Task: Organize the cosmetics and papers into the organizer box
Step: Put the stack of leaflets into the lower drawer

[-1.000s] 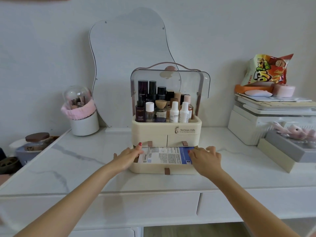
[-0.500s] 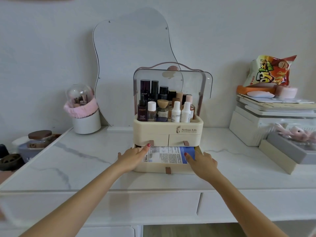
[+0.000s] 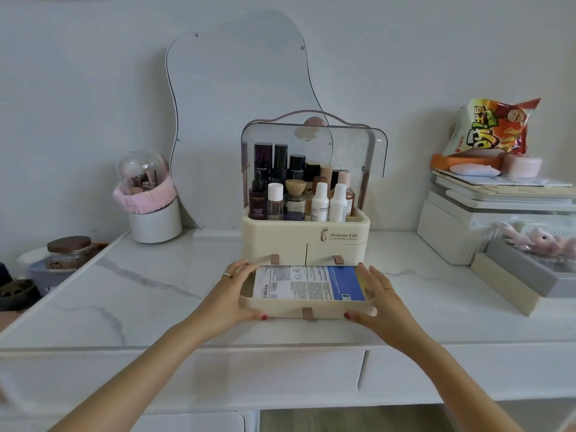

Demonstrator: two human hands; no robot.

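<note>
The cream organizer box [image 3: 305, 236] stands in the middle of the white marble desk, its clear lid raised. Its top tray holds several cosmetic bottles [image 3: 296, 194]. The wide bottom drawer [image 3: 280, 310] is pulled out toward me, and a white and blue printed paper packet [image 3: 308, 283] lies flat inside it. My left hand [image 3: 232, 296] holds the drawer's left end, thumb on its front. My right hand [image 3: 378, 299] holds the right end the same way.
A wavy mirror [image 3: 237, 98] leans on the wall behind the box. A white brush cup with a pink band [image 3: 152, 207] stands at left, jars [image 3: 67, 254] further left. White storage boxes [image 3: 486, 226], a snack bag [image 3: 492, 127] and a grey case [image 3: 526, 269] crowd the right.
Both hands slid from the paper packet's top out to the drawer's two ends, with thumbs now on its front face. The packet lies flatter in the drawer.
</note>
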